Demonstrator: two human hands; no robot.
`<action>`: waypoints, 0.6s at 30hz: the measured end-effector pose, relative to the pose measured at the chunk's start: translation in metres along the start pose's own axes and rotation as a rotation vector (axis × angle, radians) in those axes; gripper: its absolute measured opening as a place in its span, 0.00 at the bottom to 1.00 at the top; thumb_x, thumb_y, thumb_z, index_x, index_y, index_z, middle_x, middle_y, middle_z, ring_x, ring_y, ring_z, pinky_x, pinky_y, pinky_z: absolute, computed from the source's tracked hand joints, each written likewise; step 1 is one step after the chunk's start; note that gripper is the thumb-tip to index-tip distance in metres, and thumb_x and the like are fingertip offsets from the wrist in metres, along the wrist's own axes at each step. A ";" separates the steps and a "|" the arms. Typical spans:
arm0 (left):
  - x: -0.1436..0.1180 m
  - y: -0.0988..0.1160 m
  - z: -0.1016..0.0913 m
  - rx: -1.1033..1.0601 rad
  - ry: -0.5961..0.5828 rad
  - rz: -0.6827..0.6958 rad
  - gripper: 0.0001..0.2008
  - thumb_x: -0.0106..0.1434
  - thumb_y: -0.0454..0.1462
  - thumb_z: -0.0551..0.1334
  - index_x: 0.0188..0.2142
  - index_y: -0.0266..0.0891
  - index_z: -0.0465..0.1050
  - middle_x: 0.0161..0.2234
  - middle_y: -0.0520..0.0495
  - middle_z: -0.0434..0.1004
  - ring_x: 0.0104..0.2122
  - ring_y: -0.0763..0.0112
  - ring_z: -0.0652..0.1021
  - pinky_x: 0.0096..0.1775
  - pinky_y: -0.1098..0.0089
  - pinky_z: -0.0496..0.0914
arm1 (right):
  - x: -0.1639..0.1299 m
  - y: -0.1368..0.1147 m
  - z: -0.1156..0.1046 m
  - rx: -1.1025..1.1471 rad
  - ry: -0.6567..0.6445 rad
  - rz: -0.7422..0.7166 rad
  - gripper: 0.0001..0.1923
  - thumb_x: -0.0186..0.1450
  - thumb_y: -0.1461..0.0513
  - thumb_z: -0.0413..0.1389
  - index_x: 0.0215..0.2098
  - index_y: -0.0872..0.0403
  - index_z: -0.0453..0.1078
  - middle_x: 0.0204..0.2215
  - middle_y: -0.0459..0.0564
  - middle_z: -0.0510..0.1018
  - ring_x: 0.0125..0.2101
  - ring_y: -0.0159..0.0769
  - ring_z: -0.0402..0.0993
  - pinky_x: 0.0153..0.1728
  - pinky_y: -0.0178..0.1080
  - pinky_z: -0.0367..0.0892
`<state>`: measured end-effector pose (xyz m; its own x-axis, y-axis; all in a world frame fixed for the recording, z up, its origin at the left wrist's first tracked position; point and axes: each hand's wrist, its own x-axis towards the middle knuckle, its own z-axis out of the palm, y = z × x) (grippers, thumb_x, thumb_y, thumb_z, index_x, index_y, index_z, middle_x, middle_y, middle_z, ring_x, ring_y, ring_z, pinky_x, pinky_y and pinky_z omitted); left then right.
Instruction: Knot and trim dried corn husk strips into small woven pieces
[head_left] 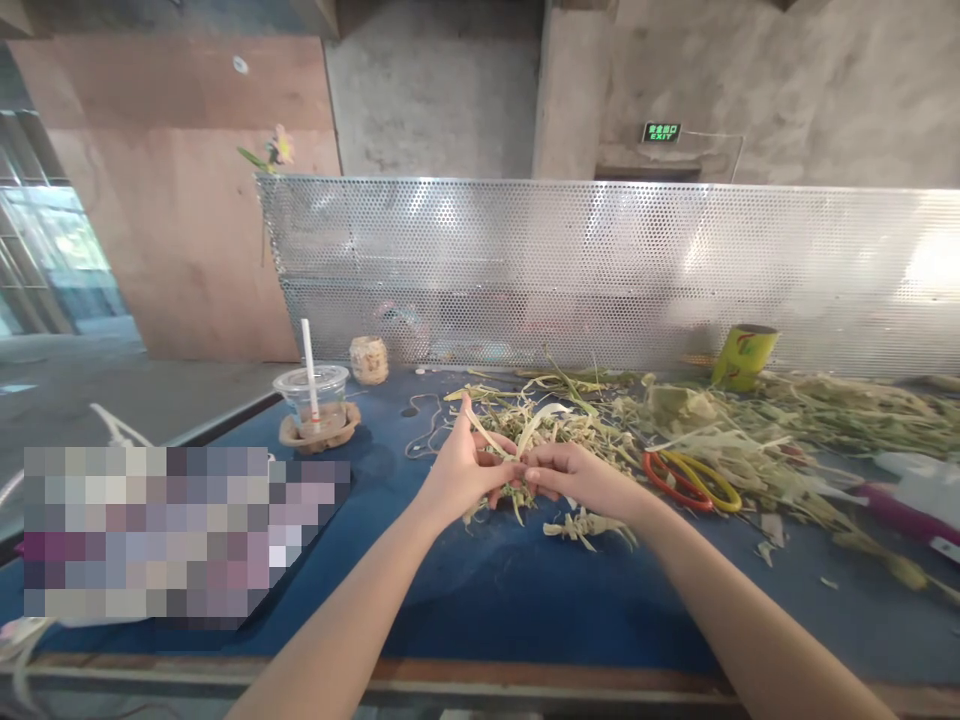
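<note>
Wood edging point(562, 672) nearest us, running along the front of the blue-topped bench point(525, 610), and two bare forearms reach over it. Loose husk pieces point(589, 525) lie just this side of the right wrist. Now the hands, fingertips meeting mid-bench: the right hand point(574, 472) pinches pale strips point(536, 425) between thumb and fingers; the left hand point(469, 465) curls its fingers in at the same spot, thumb up, its exact grip I can't tell. Those strips stand up between the two hands, right above the dried strands point(592, 432). Out to the right, a red handle loop point(703, 503) overlaps a yellow one, and a broad heap point(817, 405) of dry stalks spreads beyond. Over on the left, a lidded clear cup point(307, 400) with a straw sits in a brown holder point(319, 434); further back, a beige jar point(369, 360). Far right, a green tin point(742, 358) leans near the perforated metal screen point(480, 240), and high behind it glows an exit sign point(661, 132)
</note>
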<state>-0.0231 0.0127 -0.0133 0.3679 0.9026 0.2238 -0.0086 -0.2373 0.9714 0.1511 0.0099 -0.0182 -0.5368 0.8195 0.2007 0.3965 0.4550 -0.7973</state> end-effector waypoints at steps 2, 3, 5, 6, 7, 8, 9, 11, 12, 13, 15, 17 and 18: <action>0.001 -0.003 -0.001 -0.006 -0.040 0.007 0.54 0.52 0.37 0.65 0.59 0.48 0.17 0.34 0.45 0.69 0.19 0.74 0.72 0.17 0.73 0.66 | -0.001 -0.001 -0.003 -0.032 -0.011 -0.007 0.16 0.61 0.53 0.48 0.23 0.56 0.64 0.16 0.41 0.60 0.18 0.24 0.56 0.20 0.29 0.54; 0.002 -0.004 -0.001 -0.017 -0.064 0.016 0.53 0.53 0.37 0.63 0.59 0.49 0.16 0.34 0.46 0.69 0.21 0.73 0.73 0.18 0.73 0.66 | -0.002 -0.001 -0.004 -0.043 -0.014 -0.007 0.16 0.61 0.54 0.47 0.22 0.56 0.63 0.16 0.40 0.60 0.18 0.24 0.55 0.20 0.29 0.53; 0.003 -0.006 -0.001 -0.048 -0.109 0.041 0.52 0.55 0.37 0.62 0.58 0.49 0.15 0.33 0.47 0.69 0.21 0.73 0.72 0.19 0.72 0.67 | -0.003 -0.001 -0.007 -0.054 -0.030 -0.017 0.16 0.62 0.55 0.46 0.22 0.56 0.62 0.15 0.40 0.59 0.18 0.24 0.55 0.21 0.29 0.53; 0.003 -0.007 -0.001 -0.062 -0.131 0.051 0.51 0.55 0.36 0.62 0.58 0.49 0.15 0.32 0.48 0.69 0.21 0.74 0.72 0.19 0.72 0.68 | -0.003 -0.001 -0.009 -0.053 -0.042 -0.024 0.16 0.62 0.56 0.46 0.22 0.56 0.62 0.15 0.40 0.59 0.18 0.24 0.55 0.21 0.29 0.53; 0.004 -0.008 -0.001 -0.073 -0.149 0.055 0.51 0.56 0.35 0.61 0.58 0.49 0.15 0.31 0.49 0.68 0.20 0.75 0.71 0.20 0.71 0.68 | -0.004 -0.001 -0.011 -0.048 -0.053 -0.032 0.15 0.62 0.56 0.46 0.22 0.56 0.61 0.15 0.40 0.60 0.18 0.24 0.55 0.21 0.29 0.53; 0.004 -0.008 -0.001 -0.082 -0.164 0.057 0.50 0.56 0.35 0.61 0.58 0.48 0.16 0.31 0.50 0.68 0.19 0.76 0.71 0.20 0.71 0.68 | -0.005 -0.001 -0.012 -0.043 -0.061 -0.037 0.14 0.62 0.57 0.46 0.22 0.56 0.62 0.15 0.40 0.60 0.18 0.24 0.55 0.22 0.29 0.53; 0.005 -0.009 -0.001 -0.089 -0.172 0.060 0.50 0.56 0.34 0.61 0.59 0.47 0.16 0.30 0.51 0.67 0.19 0.77 0.70 0.21 0.71 0.68 | -0.006 -0.001 -0.013 -0.036 -0.068 -0.039 0.14 0.62 0.57 0.46 0.22 0.56 0.62 0.15 0.40 0.61 0.18 0.24 0.56 0.21 0.29 0.53; 0.006 -0.009 -0.003 -0.096 -0.180 0.066 0.48 0.57 0.34 0.60 0.59 0.46 0.18 0.30 0.51 0.67 0.18 0.78 0.70 0.22 0.70 0.69 | -0.006 -0.001 -0.015 -0.020 -0.067 -0.035 0.13 0.62 0.58 0.46 0.23 0.56 0.62 0.16 0.40 0.61 0.18 0.24 0.56 0.21 0.29 0.54; 0.006 -0.008 -0.003 -0.098 -0.176 0.070 0.47 0.57 0.35 0.60 0.60 0.46 0.20 0.30 0.51 0.68 0.18 0.78 0.71 0.22 0.70 0.69 | -0.006 -0.001 -0.015 -0.012 -0.066 -0.032 0.13 0.62 0.58 0.46 0.23 0.56 0.63 0.17 0.41 0.62 0.18 0.24 0.57 0.21 0.29 0.54; 0.006 -0.007 -0.004 -0.096 -0.166 0.073 0.47 0.57 0.35 0.60 0.60 0.46 0.21 0.31 0.50 0.68 0.17 0.78 0.71 0.22 0.70 0.69 | -0.006 0.000 -0.015 -0.005 -0.064 -0.029 0.13 0.62 0.57 0.47 0.23 0.56 0.63 0.17 0.41 0.62 0.18 0.24 0.57 0.21 0.29 0.54; 0.005 -0.005 -0.004 -0.097 -0.131 0.068 0.48 0.56 0.35 0.61 0.60 0.45 0.22 0.32 0.48 0.69 0.19 0.76 0.72 0.22 0.69 0.70 | -0.005 0.002 -0.016 0.022 -0.061 -0.026 0.14 0.61 0.56 0.47 0.23 0.56 0.63 0.17 0.41 0.63 0.18 0.23 0.57 0.21 0.29 0.55; 0.004 -0.002 -0.004 -0.111 -0.095 0.036 0.49 0.55 0.36 0.61 0.60 0.43 0.19 0.34 0.45 0.71 0.22 0.71 0.74 0.22 0.69 0.71 | -0.004 0.006 -0.015 0.054 -0.074 -0.017 0.15 0.62 0.55 0.47 0.23 0.56 0.63 0.16 0.41 0.63 0.17 0.23 0.57 0.21 0.29 0.55; 0.004 -0.001 -0.004 -0.125 -0.084 0.018 0.50 0.56 0.36 0.61 0.59 0.42 0.17 0.35 0.43 0.72 0.24 0.69 0.75 0.21 0.68 0.71 | -0.003 0.007 -0.015 0.068 -0.081 -0.012 0.16 0.62 0.55 0.47 0.22 0.57 0.63 0.15 0.41 0.63 0.17 0.23 0.58 0.21 0.29 0.55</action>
<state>-0.0256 0.0176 -0.0129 0.4428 0.8643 0.2388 -0.1293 -0.2020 0.9708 0.1667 0.0161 -0.0161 -0.6010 0.7819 0.1657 0.3395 0.4375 -0.8327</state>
